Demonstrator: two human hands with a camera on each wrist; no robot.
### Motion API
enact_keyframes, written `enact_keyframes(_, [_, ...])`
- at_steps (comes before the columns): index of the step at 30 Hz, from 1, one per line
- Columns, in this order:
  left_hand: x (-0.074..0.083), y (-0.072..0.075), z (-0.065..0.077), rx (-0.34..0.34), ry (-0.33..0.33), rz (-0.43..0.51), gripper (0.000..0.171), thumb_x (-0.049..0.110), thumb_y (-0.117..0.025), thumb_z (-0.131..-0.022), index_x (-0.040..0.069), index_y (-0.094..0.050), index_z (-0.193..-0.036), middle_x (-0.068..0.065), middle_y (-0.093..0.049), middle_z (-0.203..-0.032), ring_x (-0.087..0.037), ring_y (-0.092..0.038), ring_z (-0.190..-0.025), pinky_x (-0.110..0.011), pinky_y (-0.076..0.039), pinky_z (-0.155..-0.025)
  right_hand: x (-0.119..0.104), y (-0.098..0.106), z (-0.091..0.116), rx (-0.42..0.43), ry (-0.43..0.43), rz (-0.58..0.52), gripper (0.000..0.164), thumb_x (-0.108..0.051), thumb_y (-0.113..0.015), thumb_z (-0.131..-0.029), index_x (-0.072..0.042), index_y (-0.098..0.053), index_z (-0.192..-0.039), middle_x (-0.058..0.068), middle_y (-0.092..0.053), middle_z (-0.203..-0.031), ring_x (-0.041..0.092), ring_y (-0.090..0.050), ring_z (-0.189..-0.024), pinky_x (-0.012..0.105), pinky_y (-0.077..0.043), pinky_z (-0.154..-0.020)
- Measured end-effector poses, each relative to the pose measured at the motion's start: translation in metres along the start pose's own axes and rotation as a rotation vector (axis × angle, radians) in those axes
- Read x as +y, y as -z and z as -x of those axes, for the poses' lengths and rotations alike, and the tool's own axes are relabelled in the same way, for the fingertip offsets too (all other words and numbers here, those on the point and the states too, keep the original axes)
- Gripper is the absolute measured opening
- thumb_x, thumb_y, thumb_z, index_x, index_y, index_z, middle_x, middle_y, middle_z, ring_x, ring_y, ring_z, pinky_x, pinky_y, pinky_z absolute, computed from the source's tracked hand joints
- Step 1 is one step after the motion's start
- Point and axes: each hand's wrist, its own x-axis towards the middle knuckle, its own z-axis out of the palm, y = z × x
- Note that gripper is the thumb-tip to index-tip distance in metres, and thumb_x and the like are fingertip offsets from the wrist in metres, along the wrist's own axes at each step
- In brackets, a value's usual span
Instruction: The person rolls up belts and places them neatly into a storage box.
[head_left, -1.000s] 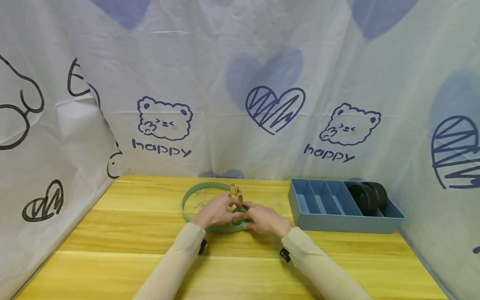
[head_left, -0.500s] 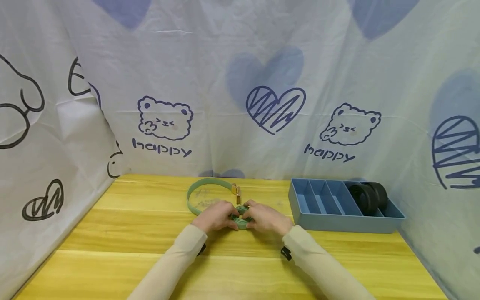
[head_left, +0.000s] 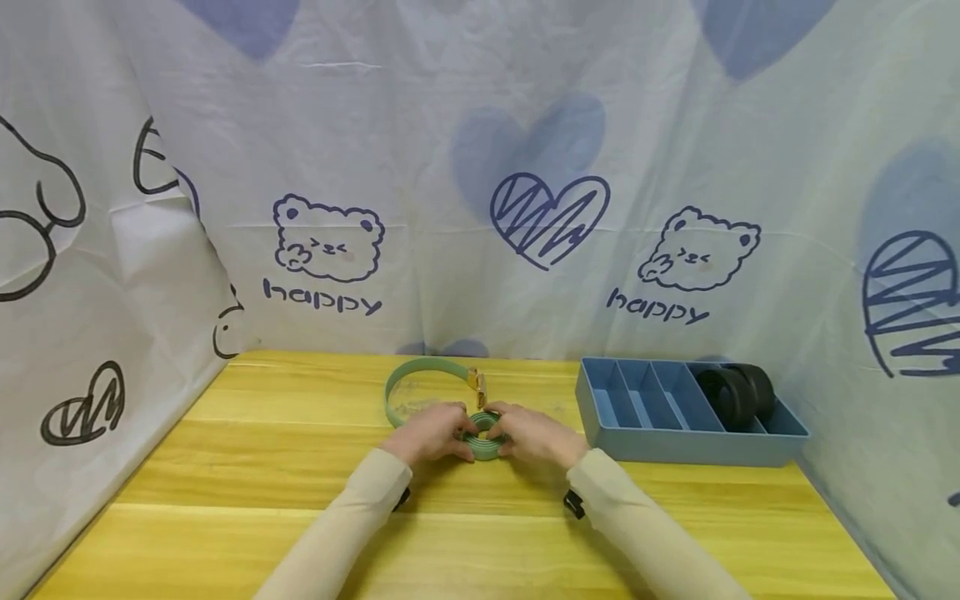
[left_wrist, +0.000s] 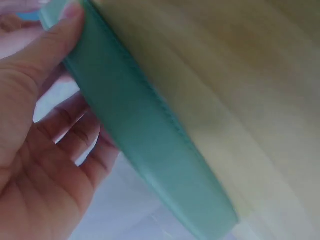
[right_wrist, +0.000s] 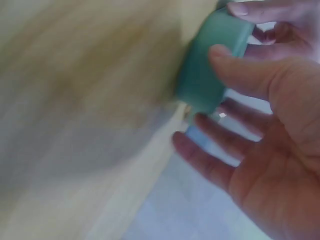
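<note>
A green belt (head_left: 486,451) lies on edge on the table, one end wound into a tight coil. The rest of it sweeps out in a wide loop at the back left, ending at a gold buckle (head_left: 477,386) just behind the coil. My left hand (head_left: 432,431) pinches the coil's left side. On the opposite side, my right hand (head_left: 537,435) holds it between thumb and fingers. In the left wrist view the flat green strap (left_wrist: 145,125) runs away from the left thumb. The right wrist view has the right thumb against the coil's outer face (right_wrist: 202,75).
A blue-grey divided box (head_left: 697,448) stands at the right rear of the wooden table (head_left: 465,542). Black rolled bands (head_left: 731,398) sit in its right-hand compartments. A printed white cloth (head_left: 442,167) hangs behind the table.
The loose loop has become smaller, its left side drawn to the right. My hands have shifted from reaching over the coil to gripping its two sides, with the coil now more visible.
</note>
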Motion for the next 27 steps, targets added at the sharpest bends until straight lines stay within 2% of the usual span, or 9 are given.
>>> enact_keyframes(3, [0.0042, 0.0016, -0.0022, 0.032, -0.010, -0.056, 0.027, 0.043, -0.076, -0.064, 0.021, -0.071, -0.079, 0.007, -0.060, -0.077, -0.005, -0.050, -0.066, -0.023, -0.042, -0.059, -0.0032, 0.0005, -0.0025, -0.008, -0.025, 0.032, 0.019, -0.016, -0.070, -0.080, -0.015, -0.070, -0.098, 0.013, -0.043, -0.132, 0.025, -0.049, -0.112, 0.033, -0.044, -0.086])
enact_keyframes(6, [0.0064, 0.0013, -0.0023, 0.049, 0.004, -0.085, 0.027, 0.047, -0.074, -0.064, 0.024, -0.070, -0.076, 0.008, -0.057, -0.075, -0.006, -0.048, -0.063, -0.024, -0.039, -0.056, -0.0060, -0.0001, -0.0058, -0.012, -0.036, 0.057, 0.019, -0.025, -0.069, -0.081, -0.018, -0.071, -0.098, 0.012, -0.044, -0.131, 0.024, -0.050, -0.112, 0.032, -0.045, -0.085])
enact_keyframes(8, [0.0061, 0.0006, -0.0012, 0.044, 0.019, -0.085, 0.030, 0.047, -0.074, -0.064, 0.024, -0.071, -0.083, 0.007, -0.056, -0.076, -0.006, -0.046, -0.064, -0.025, -0.037, -0.056, -0.0063, -0.0007, -0.0071, -0.019, -0.037, 0.067, 0.024, -0.030, -0.068, -0.080, -0.019, -0.070, -0.102, 0.014, -0.043, -0.133, 0.025, -0.048, -0.115, 0.032, -0.044, -0.087])
enact_keyframes(12, [0.0025, -0.0005, 0.0013, -0.005, 0.023, -0.046, 0.045, 0.043, -0.074, -0.067, 0.021, -0.069, -0.106, 0.004, -0.055, -0.082, -0.008, -0.045, -0.067, -0.025, -0.038, -0.060, -0.0052, -0.0004, -0.0071, -0.039, -0.023, 0.061, 0.029, -0.029, -0.068, -0.079, -0.018, -0.069, -0.106, 0.014, -0.040, -0.137, 0.026, -0.045, -0.118, 0.032, -0.041, -0.091])
enact_keyframes(14, [0.0011, -0.0009, 0.0019, -0.022, 0.016, -0.023, 0.046, 0.040, -0.075, -0.068, 0.019, -0.068, -0.108, 0.006, -0.058, -0.082, -0.009, -0.047, -0.067, -0.025, -0.040, -0.062, -0.0043, -0.0006, -0.0066, -0.047, -0.019, 0.045, 0.029, -0.028, -0.068, -0.079, -0.017, -0.069, -0.106, 0.013, -0.038, -0.138, 0.026, -0.045, -0.119, 0.032, -0.041, -0.091])
enact_keyframes(20, [0.0023, -0.0018, 0.0001, 0.010, 0.039, 0.008, 0.034, 0.038, -0.077, -0.067, 0.017, -0.073, -0.093, 0.010, -0.066, -0.084, -0.011, -0.055, -0.076, -0.028, -0.046, -0.072, -0.0009, -0.0039, -0.0065, -0.032, -0.052, -0.015, 0.029, -0.027, -0.068, -0.081, -0.017, -0.068, -0.108, 0.013, -0.037, -0.139, 0.024, -0.045, -0.118, 0.032, -0.040, -0.092])
enact_keyframes(22, [0.0034, -0.0024, -0.0007, 0.014, 0.059, 0.004, 0.033, 0.040, -0.076, -0.067, 0.017, -0.074, -0.090, 0.010, -0.065, -0.083, -0.010, -0.055, -0.076, -0.027, -0.046, -0.071, -0.0011, -0.0052, -0.0070, -0.022, -0.066, -0.024, 0.029, -0.027, -0.068, -0.081, -0.017, -0.068, -0.108, 0.013, -0.038, -0.138, 0.024, -0.046, -0.118, 0.033, -0.041, -0.091])
enact_keyframes(25, [0.0042, -0.0028, -0.0010, 0.007, 0.069, -0.006, 0.030, 0.043, -0.075, -0.067, 0.019, -0.073, -0.084, 0.011, -0.062, -0.075, -0.009, -0.052, -0.067, -0.025, -0.044, -0.062, -0.0019, -0.0059, -0.0079, -0.012, -0.064, -0.025, 0.028, -0.025, -0.068, -0.081, -0.018, -0.068, -0.107, 0.015, -0.039, -0.137, 0.025, -0.046, -0.118, 0.033, -0.043, -0.089])
enact_keyframes(27, [0.0035, -0.0029, -0.0002, 0.001, 0.065, -0.028, 0.032, 0.046, -0.074, -0.067, 0.020, -0.072, -0.086, 0.011, -0.058, -0.074, -0.008, -0.050, -0.065, -0.025, -0.041, -0.059, -0.0021, -0.0051, -0.0086, -0.018, -0.059, -0.017, 0.028, -0.025, -0.068, -0.081, -0.018, -0.068, -0.108, 0.015, -0.038, -0.138, 0.026, -0.045, -0.118, 0.034, -0.042, -0.090])
